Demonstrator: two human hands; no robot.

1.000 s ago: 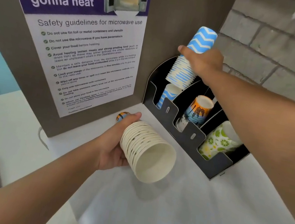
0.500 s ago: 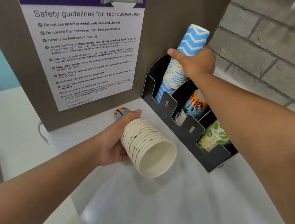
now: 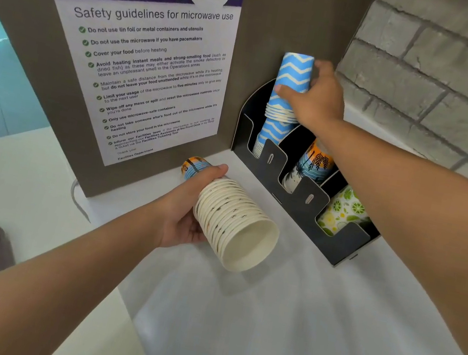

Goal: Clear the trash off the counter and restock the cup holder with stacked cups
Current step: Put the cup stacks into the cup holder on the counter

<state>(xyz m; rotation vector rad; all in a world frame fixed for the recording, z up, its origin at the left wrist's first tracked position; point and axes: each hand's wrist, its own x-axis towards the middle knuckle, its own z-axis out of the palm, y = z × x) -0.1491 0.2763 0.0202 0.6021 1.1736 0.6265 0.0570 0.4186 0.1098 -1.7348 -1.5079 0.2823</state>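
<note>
Head view: the right hand (image 3: 315,98) has its grip wrapped round the upper part of a blue chevron cup stack (image 3: 289,93), thumb across the front and fingers behind. The stack stands upside down and nearly upright, its lower end nested over the blue cups already in the leftmost slot of the black cup holder (image 3: 301,195), which sits on the white desk (image 3: 293,328) against the brown panel. The left hand (image 3: 189,213) grasps a second stack, the palm-print cup stack (image 3: 227,223), lying tilted just above the desk with its open white mouth toward the camera. The middle slot holds matching palm-print cups (image 3: 311,166); the right slot holds lime-print cups (image 3: 343,209).

The cups are thin paper with rolled rims, so I judge both stacks light, easily crushed and liable to slide apart; a hold round the middle, squeezing gently, should suit. The holder looks like stiff, matte sheet with notched front walls. A laminated microwave safety poster (image 3: 142,51) hangs on the panel, beside grey brick (image 3: 448,74).
</note>
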